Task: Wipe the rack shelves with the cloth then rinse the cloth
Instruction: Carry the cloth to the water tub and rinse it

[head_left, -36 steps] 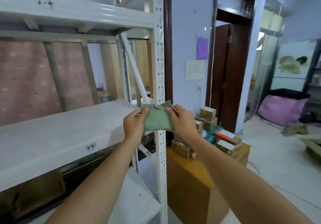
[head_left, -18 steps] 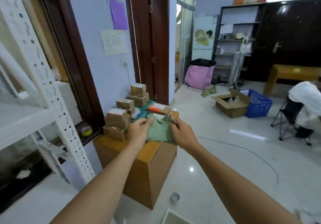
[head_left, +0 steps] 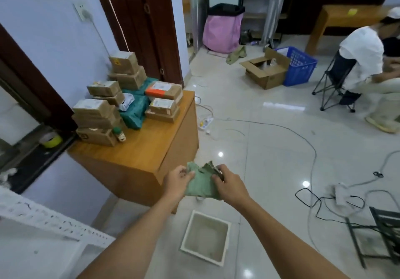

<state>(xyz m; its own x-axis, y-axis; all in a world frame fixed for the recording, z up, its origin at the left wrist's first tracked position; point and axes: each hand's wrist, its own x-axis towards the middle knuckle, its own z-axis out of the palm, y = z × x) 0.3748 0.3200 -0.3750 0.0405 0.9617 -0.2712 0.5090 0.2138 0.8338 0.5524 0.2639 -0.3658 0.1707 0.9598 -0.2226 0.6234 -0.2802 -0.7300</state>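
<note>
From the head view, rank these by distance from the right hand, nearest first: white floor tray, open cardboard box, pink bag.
From the right hand:
1. White floor tray, just below it.
2. Open cardboard box, mid-floor beyond.
3. Pink bag, farthest, by the back shelves.

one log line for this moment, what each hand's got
left hand: grip on green cloth | right hand: grip on cloth | cloth: mid-air over floor | white basin: on floor below

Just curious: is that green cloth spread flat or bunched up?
Bunched up. The cloth is crumpled between the left hand and right hand, its top edge folded and ragged.
</note>
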